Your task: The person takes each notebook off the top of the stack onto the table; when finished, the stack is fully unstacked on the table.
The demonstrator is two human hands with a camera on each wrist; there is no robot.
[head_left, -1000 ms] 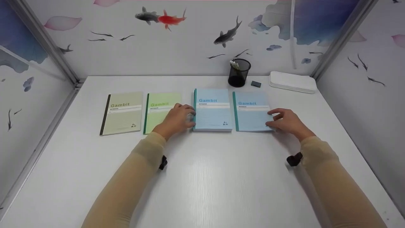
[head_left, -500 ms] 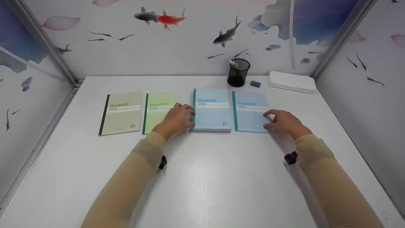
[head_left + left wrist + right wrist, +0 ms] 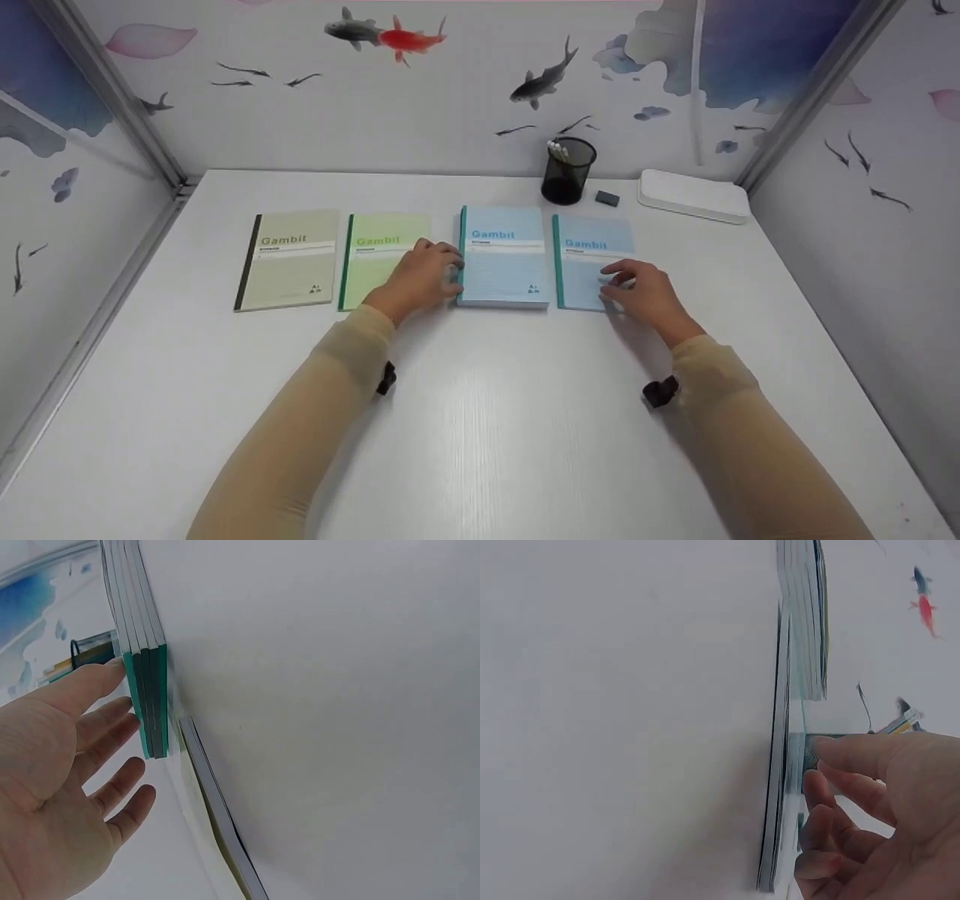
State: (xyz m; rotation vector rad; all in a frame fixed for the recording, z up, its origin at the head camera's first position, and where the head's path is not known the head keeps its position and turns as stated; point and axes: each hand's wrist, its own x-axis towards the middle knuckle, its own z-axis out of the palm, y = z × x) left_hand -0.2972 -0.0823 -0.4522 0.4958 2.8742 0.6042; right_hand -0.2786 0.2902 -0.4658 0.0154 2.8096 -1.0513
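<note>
Right now the left hand (image 3: pixel 420 277) lies w/ fingers straight and a bit spread, tips against the spine side of the blue notebook stack (image 3: pixel 502 259); the left wrist view shows that stack as several books thick. The right hand (image 3: pixel 637 289) rests on the single blue notebook (image 3: pixel 589 251) just right of the stack, fingers loosely bent on the cover near its right edge; can't tell if it's pinching the edge or only pressing.

Progress, judging by layout: blue books look partly gathered — several already piled, one blue still lying apart beside the stack. Left of the stack, the light green notebook (image 3: pixel 379 251) (partly under the left hand) and, farther left, the olive notebook (image 3: pixel 289 259) lie flat and separate on the worktop (image 3: pixel 480 420), seemingly untouched.

Containers: behind the stack, toward the wall, a black mesh pen cup (image 3: pixel 568 171) holds a few white-tipped sticks, prob. pens. Right of it sit a small dark eraser (image 3: pixel 607 198) and a white flat box (image 3: pixel 694 195), lid closed, contents unseen.
</note>
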